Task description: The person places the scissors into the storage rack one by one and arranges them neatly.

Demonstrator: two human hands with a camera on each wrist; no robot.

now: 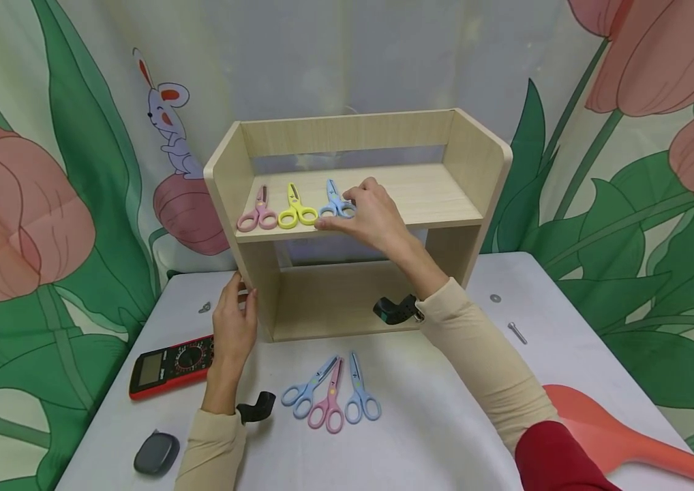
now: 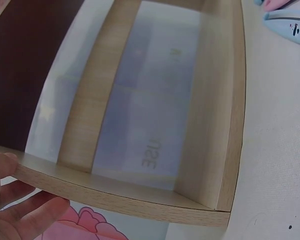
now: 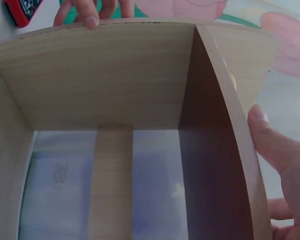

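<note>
- Blue scissors (image 1: 336, 204) lay on the upper board of the wooden shelf (image 1: 482, 177), third in a row after the pink scissors (image 1: 258, 213) and yellow scissors (image 1: 296, 210), all with handles toward the front edge and blades pointing to the back panel.
- Right hand (image 1: 371, 215) reached up over the upper board, wrist bent, fingers curled down onto the blue pair; fingertips pinched it at the right handle loop (exact contact partly hidden by the fingers).
- Right wrist view showed only the thumb (image 3: 270, 142) lying along the board's front edge; the scissors were out of that frame.
- Left hand (image 1: 233, 327) stood on the table (image 1: 445, 423) at the shelf's left side panel, fingers straight and close together, resting against the panel's front edge near its foot.
- Blue pair: pale blue plastic handles, short blades closed, a small printed mark near the pivot.
- Three more scissors (image 1: 331, 395) (two blue, one pink) lay fanned on the table just in front of the shelf, between the two forearms.
- A red multimeter (image 1: 169, 365) lay left of the left hand, just beside it.
</note>
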